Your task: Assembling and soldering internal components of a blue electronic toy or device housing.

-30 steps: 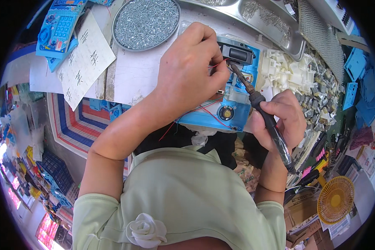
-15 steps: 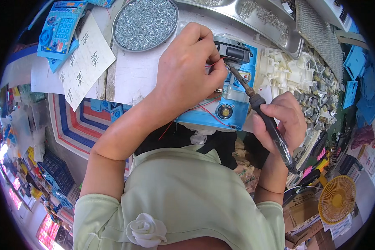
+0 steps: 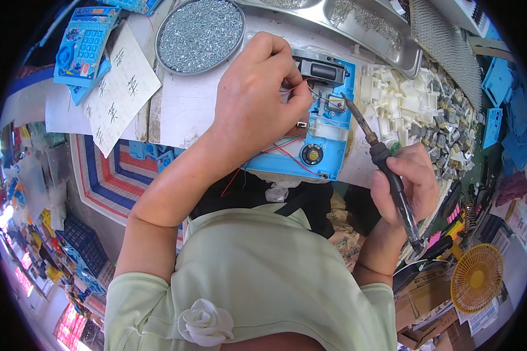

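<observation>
A blue plastic housing (image 3: pixel 295 167) lies open on the bench, with a black battery-box-like part (image 3: pixel 323 71), a small round speaker (image 3: pixel 312 154) and loose thin wires in it. Over its left side is my left hand (image 3: pixel 257 93), thumb and fingertips pinched on a thin red wire (image 3: pixel 293 88). My right hand (image 3: pixel 414 186) grips a soldering iron (image 3: pixel 395 184) by its black handle. The iron slants up and left, its tip over the housing's right edge, near a small component with a yellow wire. My left hand hides part of the housing.
A round tray of small metal pins (image 3: pixel 200 38) stands far left of the housing. A steel divided tray (image 3: pixel 413 58) is behind. White plastic parts (image 3: pixel 383 96) and a pile of metal pieces (image 3: pixel 451 128) lie right. Handwritten paper (image 3: pixel 123 88) and blue cards sit at left.
The soldering iron's tip has drawn away from the wire at my left fingertips, moving right and slightly down with my right hand. My left hand keeps its pinch.
</observation>
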### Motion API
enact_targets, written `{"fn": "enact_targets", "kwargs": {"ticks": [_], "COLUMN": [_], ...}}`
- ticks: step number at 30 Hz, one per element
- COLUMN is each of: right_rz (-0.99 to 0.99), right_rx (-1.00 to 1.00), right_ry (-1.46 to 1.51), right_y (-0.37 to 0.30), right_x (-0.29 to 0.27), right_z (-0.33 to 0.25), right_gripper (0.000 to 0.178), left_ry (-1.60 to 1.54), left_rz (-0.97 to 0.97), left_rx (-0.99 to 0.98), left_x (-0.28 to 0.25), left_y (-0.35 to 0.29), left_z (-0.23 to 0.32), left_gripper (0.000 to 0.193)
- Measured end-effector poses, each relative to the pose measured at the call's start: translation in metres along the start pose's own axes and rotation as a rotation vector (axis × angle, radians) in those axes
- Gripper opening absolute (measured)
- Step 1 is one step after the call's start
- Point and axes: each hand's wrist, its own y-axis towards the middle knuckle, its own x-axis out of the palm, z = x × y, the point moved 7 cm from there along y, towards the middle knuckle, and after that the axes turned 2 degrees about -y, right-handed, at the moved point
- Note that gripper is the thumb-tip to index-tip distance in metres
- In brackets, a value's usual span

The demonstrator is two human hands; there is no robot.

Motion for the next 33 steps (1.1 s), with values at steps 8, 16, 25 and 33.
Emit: {"fn": "enact_targets", "kwargs": {"ticks": [8, 16, 25, 33], "right_rz": [0.07, 0.108, 0.143, 0.107], "right_rx": [-0.009, 0.025, 0.244, 0.23], "right_ry": [-0.002, -0.021, 0.067, 0.093], "right_y": [-0.007, -0.013, -0.001, 0.023], "right_x": [-0.017, -0.032, 0.036, 0.059], "right_z": [0.006, 0.008, 0.02, 0.024], "right_gripper": [0.029, 0.031, 0.047, 0.055], "left_ry": [-0.004, 0.03, -0.361, -0.375], "left_rz": [-0.14, -0.549, -0.485, -0.547], "left_rx": [0.157, 0.266, -0.142, -0.378], "left_x": [-0.01, 0.039, 0.026, 0.028], "left_y": [0.001, -0.003, -0.005, -0.011], "left_z": [0.03, 0.04, 0.01, -0.001], "left_gripper": [0.019, 0.01, 0.007, 0.009]}}
